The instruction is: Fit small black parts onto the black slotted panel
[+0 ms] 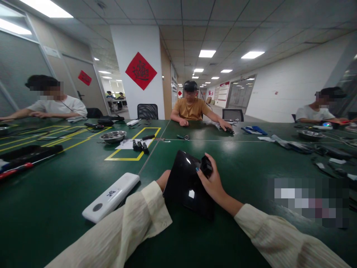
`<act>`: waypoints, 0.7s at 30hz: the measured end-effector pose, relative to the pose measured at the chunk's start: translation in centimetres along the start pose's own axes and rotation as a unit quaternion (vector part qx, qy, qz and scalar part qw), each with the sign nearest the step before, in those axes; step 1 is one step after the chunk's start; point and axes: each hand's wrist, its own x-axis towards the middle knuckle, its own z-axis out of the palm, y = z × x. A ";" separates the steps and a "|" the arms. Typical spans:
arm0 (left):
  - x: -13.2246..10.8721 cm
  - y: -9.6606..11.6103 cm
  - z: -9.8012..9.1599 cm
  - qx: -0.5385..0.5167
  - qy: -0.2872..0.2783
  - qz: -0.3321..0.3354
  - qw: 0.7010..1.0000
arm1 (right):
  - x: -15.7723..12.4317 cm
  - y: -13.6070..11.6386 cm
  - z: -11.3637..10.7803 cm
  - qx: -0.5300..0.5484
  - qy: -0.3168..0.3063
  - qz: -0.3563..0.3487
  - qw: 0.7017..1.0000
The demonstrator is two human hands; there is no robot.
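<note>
A glossy black flat panel, like a tablet or small screen, is tilted up in front of me over the green table. My left hand is at its left edge and supports it from behind; the panel hides the fingers. In my right hand is a small black block-shaped thing, gripped between thumb and fingers against the panel's right side. Whether the block is fixed to the panel I cannot tell. Beside my left forearm lies a white power bank marked 26.
On the green table are a metal bowl, black cylindrical parts on white paper, and pliers. A black tray with red-handled tools is at left. Cables and bags lie right. People sit opposite and at both sides.
</note>
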 end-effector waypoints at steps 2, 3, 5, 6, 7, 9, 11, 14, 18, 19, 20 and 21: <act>0.0 -0.6 -1.5 0.054 -0.024 -0.017 0.998 | 0.0 0.0 0.0 -0.006 -0.009 0.002 1.000; -0.2 -0.8 -2.1 0.128 -0.039 -0.034 0.990 | 0.0 -0.1 0.0 -0.011 -0.011 0.001 1.000; -0.5 -1.2 -3.1 0.175 -0.013 -0.062 0.982 | 0.1 0.0 0.1 -0.030 -0.020 -0.005 0.999; -0.8 -1.4 -3.5 0.220 0.004 -0.079 0.972 | 0.1 0.1 0.2 -0.046 -0.029 -0.012 0.998; -0.9 -1.5 -3.7 0.246 0.014 -0.093 0.965 | 0.2 0.2 0.2 -0.067 -0.043 -0.023 0.997; -1.2 -1.6 -3.7 0.280 0.024 -0.116 0.953 | 0.2 0.4 0.2 -0.122 -0.080 -0.045 0.988; -1.2 -1.8 -3.5 0.281 0.023 -0.125 0.951 | 0.2 0.3 0.0 -0.178 -0.106 -0.067 0.976; -0.8 -2.1 -2.9 0.270 0.026 -0.128 0.954 | -0.1 -0.8 -0.5 -0.244 -0.096 -0.139 0.955; -0.2 -2.7 -1.9 0.257 0.044 -0.137 0.956 | -1.4 -3.4 -0.9 -0.287 -0.169 -0.354 0.874; -0.1 -2.8 -1.6 0.254 0.048 -0.138 0.956 | -1.9 -4.1 -0.8 -0.294 -0.208 -0.389 0.848; 0.0 -3.0 -1.4 0.253 0.053 -0.138 0.956 | -2.3 -4.6 -0.6 -0.303 -0.247 -0.404 0.827; 0.1 -3.0 -1.2 0.253 0.059 -0.138 0.956 | -2.8 -5.1 -0.3 -0.314 -0.286 -0.399 0.812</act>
